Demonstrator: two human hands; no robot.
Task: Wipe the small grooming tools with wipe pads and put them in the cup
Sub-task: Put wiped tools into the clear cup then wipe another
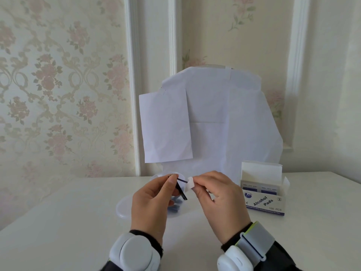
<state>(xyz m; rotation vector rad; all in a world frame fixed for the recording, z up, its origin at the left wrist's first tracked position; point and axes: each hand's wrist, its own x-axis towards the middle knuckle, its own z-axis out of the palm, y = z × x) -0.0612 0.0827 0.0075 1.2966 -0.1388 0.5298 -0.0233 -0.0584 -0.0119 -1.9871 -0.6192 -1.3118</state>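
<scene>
Hands meet just above the white table (58, 222), close together at the middle of the view. The left hand (152, 202) pinches a thin black grooming tool (180, 187) between thumb and fingers, near its upper end; one slim arm of the tool points right toward the other hand, and a second dark arm slants downward and to the right. The right hand (216, 200) pinches a small folded white wipe pad (189, 183) between thumb and fingertips, and the pad sits around the tip of the tool's slim arm, touching it. Both hands are curled, none of the fingers spread.

Behind and partly under the hands stands a clear plastic cup (156, 178), mostly hidden by them; I cannot tell from here how much is in it. Beside it on the table lies a round clear lid (122, 209), with some small blue pieces (174, 209) showing just past the left hand.

To the right, near the right hand but apart from it, an open box of alcohol pads (263, 196) rests on the table with its flap up. Farther back, a large shape covered in taped white paper (214, 118) stands against the flowered wall (58, 85). Each wrist wears a white band device.
</scene>
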